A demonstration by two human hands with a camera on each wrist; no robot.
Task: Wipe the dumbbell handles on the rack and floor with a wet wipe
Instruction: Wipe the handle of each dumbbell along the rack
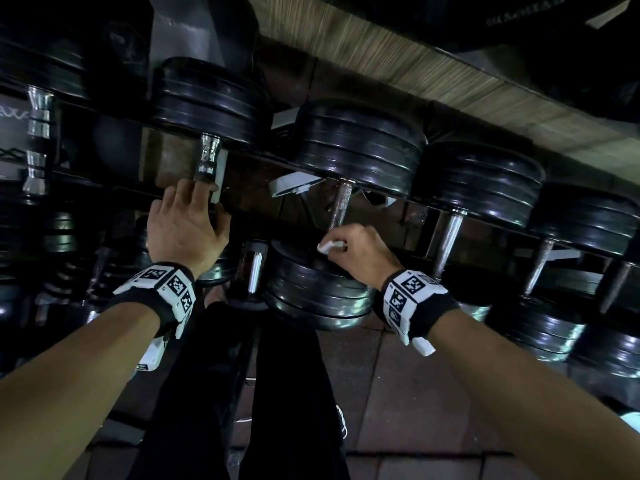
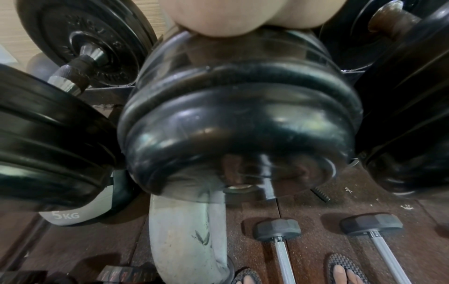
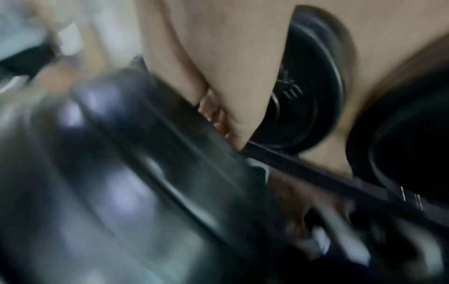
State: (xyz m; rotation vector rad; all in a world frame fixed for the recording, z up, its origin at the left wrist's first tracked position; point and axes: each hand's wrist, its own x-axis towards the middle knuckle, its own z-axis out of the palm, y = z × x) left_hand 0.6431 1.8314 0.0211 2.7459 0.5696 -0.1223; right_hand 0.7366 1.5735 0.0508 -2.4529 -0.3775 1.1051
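Observation:
Black-plated dumbbells with chrome handles lie side by side on a dark rack [image 1: 114, 194]. My right hand [image 1: 349, 244] is curled round the near end of the middle dumbbell's handle [image 1: 341, 202], with a white wet wipe [image 1: 329, 244] bunched under its fingers. The right wrist view is blurred: only my palm [image 3: 218, 67] and black plates show. My left hand [image 1: 194, 202] lies flat on the near head of the neighbouring dumbbell [image 2: 240, 115], its fingers stretched toward that chrome handle [image 1: 209, 157]. In the left wrist view, the heel of the left hand [image 2: 230, 17] rests on that head.
More racked dumbbells run to the right [image 1: 446, 237] and left [image 1: 38, 133]. Below, two small hex dumbbells [image 2: 277, 230] [image 2: 371, 226] lie on the brown floor near my sandalled feet. A grey 5 kg weight [image 2: 73, 211] sits beside the rack's grey leg [image 2: 187, 230].

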